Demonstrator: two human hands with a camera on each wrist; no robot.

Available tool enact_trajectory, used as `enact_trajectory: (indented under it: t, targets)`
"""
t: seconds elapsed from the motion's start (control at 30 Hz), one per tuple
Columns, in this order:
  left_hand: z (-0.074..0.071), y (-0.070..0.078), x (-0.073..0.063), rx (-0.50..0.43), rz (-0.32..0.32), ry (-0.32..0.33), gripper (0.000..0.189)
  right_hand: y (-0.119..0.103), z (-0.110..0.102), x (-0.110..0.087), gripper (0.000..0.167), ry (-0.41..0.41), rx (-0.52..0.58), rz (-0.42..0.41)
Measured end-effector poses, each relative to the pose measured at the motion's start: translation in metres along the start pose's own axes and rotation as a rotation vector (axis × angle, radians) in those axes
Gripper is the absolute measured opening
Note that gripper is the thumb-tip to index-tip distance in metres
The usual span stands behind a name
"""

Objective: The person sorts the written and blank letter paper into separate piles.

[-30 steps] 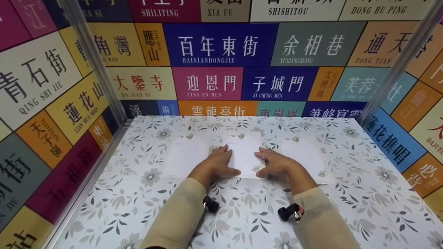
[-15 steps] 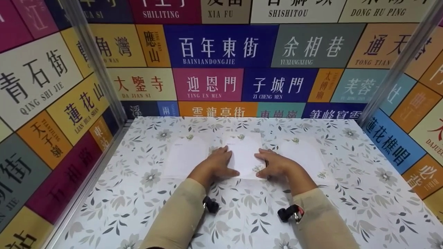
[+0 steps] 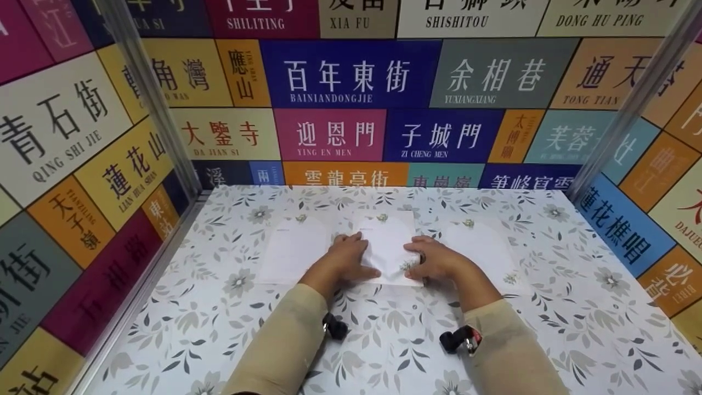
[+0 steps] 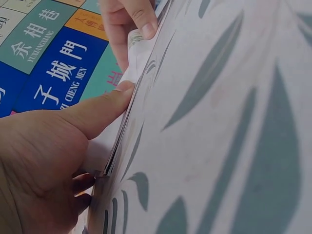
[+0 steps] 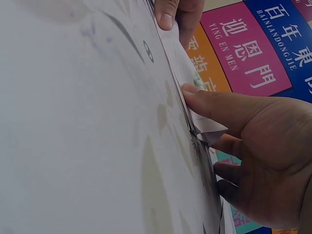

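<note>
A white sheet of paper (image 3: 388, 244) with small floral corners lies in the middle of the table, its lower part buckled upward. At its left edge my left hand (image 3: 348, 260) holds it between thumb and fingers. My right hand (image 3: 439, 260) grips the opposite edge, beside the printed flowers. In the right wrist view a folded corner of the paper (image 5: 210, 125) sticks up between the right thumb (image 5: 214, 102) and the fingers. The left thumb (image 4: 105, 109) presses on the paper in the left wrist view; the fingers are partly hidden.
Similar sheets lie flat on either side, a left sheet (image 3: 290, 255) and a right sheet (image 3: 477, 252). Beneath them is a leaf-patterned tabletop (image 3: 373, 340). Panels with coloured signs (image 3: 351, 74) stand behind and at both sides.
The middle sheet was flat and now buckles up at its lower part between the hands. Both hands stay in nearly the same place.
</note>
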State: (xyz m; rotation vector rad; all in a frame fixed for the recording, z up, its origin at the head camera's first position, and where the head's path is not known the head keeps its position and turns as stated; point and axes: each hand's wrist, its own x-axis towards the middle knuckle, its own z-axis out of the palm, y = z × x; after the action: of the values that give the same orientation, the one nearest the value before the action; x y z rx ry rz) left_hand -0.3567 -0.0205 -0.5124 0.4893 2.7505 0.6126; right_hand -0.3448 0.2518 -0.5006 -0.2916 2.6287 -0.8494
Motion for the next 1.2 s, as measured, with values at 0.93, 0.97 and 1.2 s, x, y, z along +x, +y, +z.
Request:
enact_trajectory:
  t: [0.93,0.97,1.2]
  targets:
    - [0.0,0.008,0.0,-0.184,-0.082,0.162,0.082,-0.005,-0.009,-0.002,0.072,0.181,0.051,0.07]
    - [0.0,0.009,0.0,-0.226,-0.102,0.18,0.079,-0.006,-0.01,-0.002,0.07,0.199,0.079,0.086]
    - [-0.005,0.013,0.001,-0.538,-0.242,0.294,0.061,-0.01,-0.01,-0.001,0.058,0.267,0.297,0.174]
